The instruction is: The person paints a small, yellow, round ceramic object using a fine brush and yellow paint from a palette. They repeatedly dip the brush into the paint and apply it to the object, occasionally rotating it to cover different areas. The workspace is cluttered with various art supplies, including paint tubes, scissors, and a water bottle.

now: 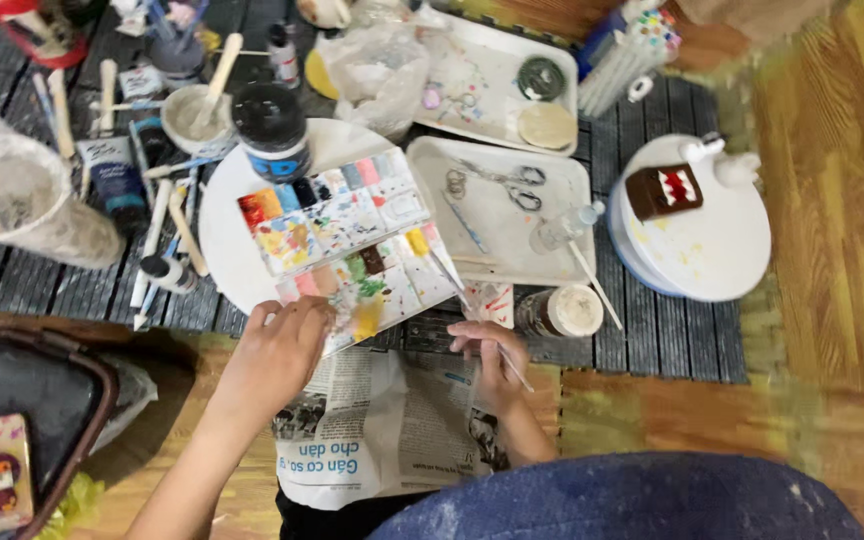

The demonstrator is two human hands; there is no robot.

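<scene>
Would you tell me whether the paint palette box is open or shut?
Open: the paint palette lies spread flat, colour wells and stained mixing lid both facing up.
</scene>
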